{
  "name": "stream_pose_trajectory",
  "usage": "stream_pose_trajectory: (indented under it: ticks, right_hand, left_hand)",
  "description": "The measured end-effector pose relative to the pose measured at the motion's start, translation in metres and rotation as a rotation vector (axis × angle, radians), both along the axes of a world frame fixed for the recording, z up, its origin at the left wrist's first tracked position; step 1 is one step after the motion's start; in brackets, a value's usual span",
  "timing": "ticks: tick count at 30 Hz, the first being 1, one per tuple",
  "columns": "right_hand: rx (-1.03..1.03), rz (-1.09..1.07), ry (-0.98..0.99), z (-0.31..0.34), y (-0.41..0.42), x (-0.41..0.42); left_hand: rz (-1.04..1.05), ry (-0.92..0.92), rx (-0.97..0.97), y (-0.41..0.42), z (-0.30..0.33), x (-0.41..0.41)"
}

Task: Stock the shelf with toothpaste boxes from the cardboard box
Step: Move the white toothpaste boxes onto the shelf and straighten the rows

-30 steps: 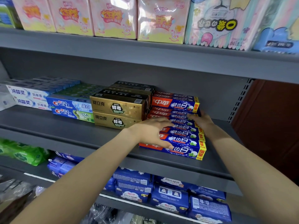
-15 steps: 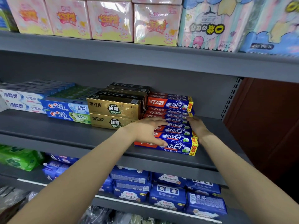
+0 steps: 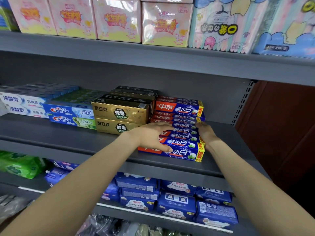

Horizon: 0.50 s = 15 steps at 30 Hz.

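A row of red-and-blue toothpaste boxes [image 3: 183,143] lies flat on the grey middle shelf [image 3: 71,137], stepping back to a stacked pair [image 3: 179,109] at the rear. My left hand [image 3: 153,136] rests over the boxes' left ends, with the fingers spread across the tops and the thumb on the front box. My right hand [image 3: 205,133] presses flat against the right ends of the boxes. The cardboard box is out of view.
Gold toothpaste boxes [image 3: 119,113] stand directly left of the row, then Crest boxes [image 3: 68,114] and white boxes [image 3: 20,104]. Pink tissue packs [image 3: 117,19] fill the upper shelf. Blue packs [image 3: 177,203] sit on the lower shelf. A brown wall [image 3: 279,133] is to the right.
Both hands stay on the red-and-blue row. My right hand has slid slightly toward the front along the box ends. The view has shifted a little.
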State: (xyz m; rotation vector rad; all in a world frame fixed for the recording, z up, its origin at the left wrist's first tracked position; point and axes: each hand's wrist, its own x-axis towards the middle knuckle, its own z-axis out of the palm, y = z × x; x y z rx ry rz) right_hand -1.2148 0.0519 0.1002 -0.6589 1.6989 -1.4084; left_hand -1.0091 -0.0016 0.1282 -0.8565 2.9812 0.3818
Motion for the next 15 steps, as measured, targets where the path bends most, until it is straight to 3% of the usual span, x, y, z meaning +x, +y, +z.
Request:
stream_pose_trajectory:
  ticks: [7, 15]
  right_hand:
    - [0.006, -0.006, -0.019, 0.004, 0.003, 0.004]
    - [-0.054, -0.013, 0.044, 0.0, 0.032, 0.018]
  left_hand:
    - [-0.005, -0.016, -0.024, 0.007, 0.001, 0.002]
    - [-0.04, -0.014, -0.182, 0.014, -0.008, 0.004]
